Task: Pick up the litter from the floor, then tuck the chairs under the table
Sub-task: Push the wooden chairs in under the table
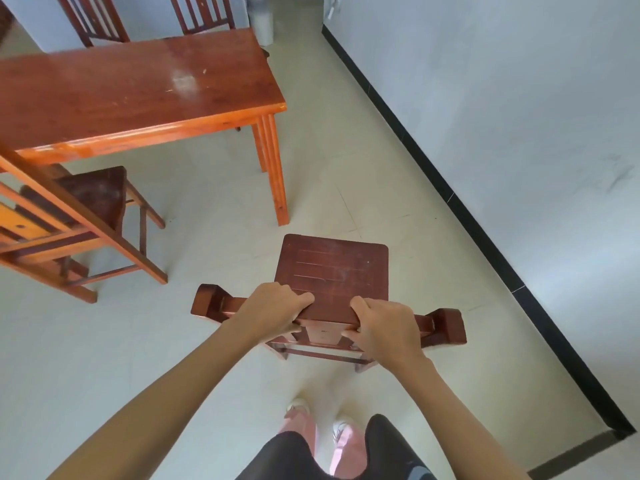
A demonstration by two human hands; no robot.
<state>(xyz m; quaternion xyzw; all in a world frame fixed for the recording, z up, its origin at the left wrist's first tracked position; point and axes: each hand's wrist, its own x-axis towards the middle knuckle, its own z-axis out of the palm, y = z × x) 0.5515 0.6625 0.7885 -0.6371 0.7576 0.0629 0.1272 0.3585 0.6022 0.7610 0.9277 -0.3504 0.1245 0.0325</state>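
- Both hands hold the top rail of the chair (334, 271): the left hand (273, 311) and the right hand (384, 327) sit close together near the middle of the rail, fingers (360, 303) curled over its front edge, thumbs on the near side.
- The chair stands on the floor (346, 174), seat toward the surface (131, 88), well apart from it and off beyond its right end.
- To tuck it well, I judge the hands should spread wider along the rail for steering, then swing the chair left so the seat lines up with the gap inside the near table leg (278, 174).
- That leg is the edge to mind; a straight push from here would likely run the chair past the leg or into it.
- A second chair (86, 202) stands at the left, its seat partly under the surface, so the slot between it and the leg limits the path.
- Open floor lies to the right up to the wall (502, 98) with its dark skirting, giving room to turn.
- No litter shows on the visible floor.
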